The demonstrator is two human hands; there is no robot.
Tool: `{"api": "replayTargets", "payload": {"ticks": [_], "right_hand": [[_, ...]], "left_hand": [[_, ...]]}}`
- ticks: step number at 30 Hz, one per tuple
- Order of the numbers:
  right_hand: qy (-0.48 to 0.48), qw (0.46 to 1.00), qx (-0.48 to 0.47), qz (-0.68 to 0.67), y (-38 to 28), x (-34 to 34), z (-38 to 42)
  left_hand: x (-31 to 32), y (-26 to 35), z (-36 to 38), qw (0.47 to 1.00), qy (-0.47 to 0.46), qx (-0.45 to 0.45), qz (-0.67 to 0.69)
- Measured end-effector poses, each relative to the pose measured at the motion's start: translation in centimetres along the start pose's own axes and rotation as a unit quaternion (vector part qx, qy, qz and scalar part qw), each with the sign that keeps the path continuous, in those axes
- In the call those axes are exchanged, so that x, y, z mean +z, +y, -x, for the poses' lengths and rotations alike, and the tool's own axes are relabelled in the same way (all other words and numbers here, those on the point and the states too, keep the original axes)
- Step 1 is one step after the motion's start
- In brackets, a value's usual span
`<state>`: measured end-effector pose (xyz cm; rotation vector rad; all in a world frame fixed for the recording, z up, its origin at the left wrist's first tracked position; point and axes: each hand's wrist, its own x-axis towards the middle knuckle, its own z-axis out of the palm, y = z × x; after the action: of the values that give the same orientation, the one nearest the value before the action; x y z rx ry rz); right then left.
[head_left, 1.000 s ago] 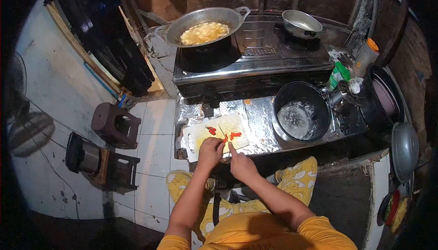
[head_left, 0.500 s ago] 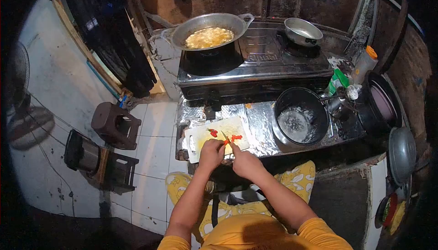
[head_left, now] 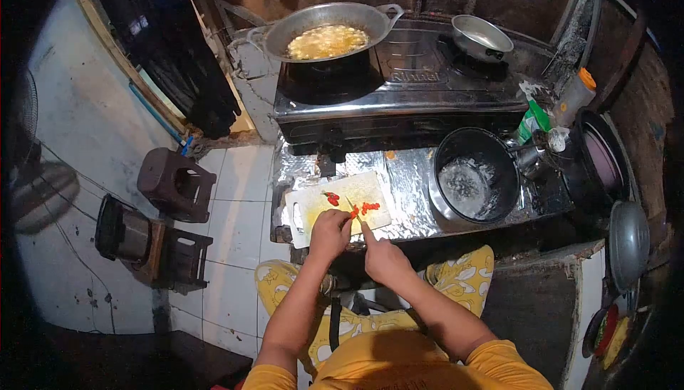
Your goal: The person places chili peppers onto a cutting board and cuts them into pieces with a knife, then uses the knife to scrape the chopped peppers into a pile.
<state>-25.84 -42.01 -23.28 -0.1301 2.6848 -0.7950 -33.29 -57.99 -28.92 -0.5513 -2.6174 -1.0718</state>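
Note:
A white cutting board (head_left: 305,203) lies on the foil-covered ledge in front of me. My left hand (head_left: 330,235) is closed on a red chili (head_left: 353,213), pressing it to the board. My right hand (head_left: 387,259) is wrapped round the handle of a knife (head_left: 358,218), its blade pointing away from me beside the chili. Cut red chili pieces (head_left: 370,207) lie just right of the blade. Beyond my left hand, more red chilies (head_left: 331,198) rest on the board. My left fingers partly hide the held chili.
A wok of bubbling oil with food (head_left: 328,41) stands on the stove (head_left: 406,98), left of a small metal pot (head_left: 482,37). Right of the board is a black pot (head_left: 476,176) with white residue. Plastic stools (head_left: 175,183) stand on the left floor.
The cut pieces right of the knife have become more and spread wider. My right hand has drawn slightly toward me. The whole view has shifted a little.

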Motion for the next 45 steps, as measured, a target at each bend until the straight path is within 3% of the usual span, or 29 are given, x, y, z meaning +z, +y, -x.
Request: {"api": "replayTargets", "payload": {"ticks": [6,8,12,20,30,39,45], "right_hand": [[0.072,0.997,-0.023,0.016,1.5,3.1,-1.1],[0.036,0.999,0.001,0.01,0.6,2.7,-1.0],[0.056,0.998,-0.017,0.006,1.0,2.8,-1.7],[0.004,1.0,-0.001,0.018,-1.3,-1.8,-0.9],[0.01,1.0,-0.013,0.004,0.1,0.6,-0.4],[0.093,0.994,-0.041,0.028,1.7,4.6,-1.6],[0.083,0.996,-0.035,0.014,0.6,1.9,-1.9]], "left_hand": [[0.1,0.0,-0.1,1.0,0.007,0.004,0.013],[-0.2,0.1,-0.1,1.0,0.0,-0.004,0.023],[-0.5,0.4,0.2,0.999,-0.015,-0.025,0.037],[-0.4,-0.1,-0.1,1.0,-0.005,0.002,0.004],[-0.3,0.2,-0.3,1.0,-0.009,-0.013,0.005],[-0.3,0.2,-0.3,1.0,-0.008,-0.01,0.028],[-0.6,0.3,0.0,0.999,-0.015,-0.016,0.042]]}}
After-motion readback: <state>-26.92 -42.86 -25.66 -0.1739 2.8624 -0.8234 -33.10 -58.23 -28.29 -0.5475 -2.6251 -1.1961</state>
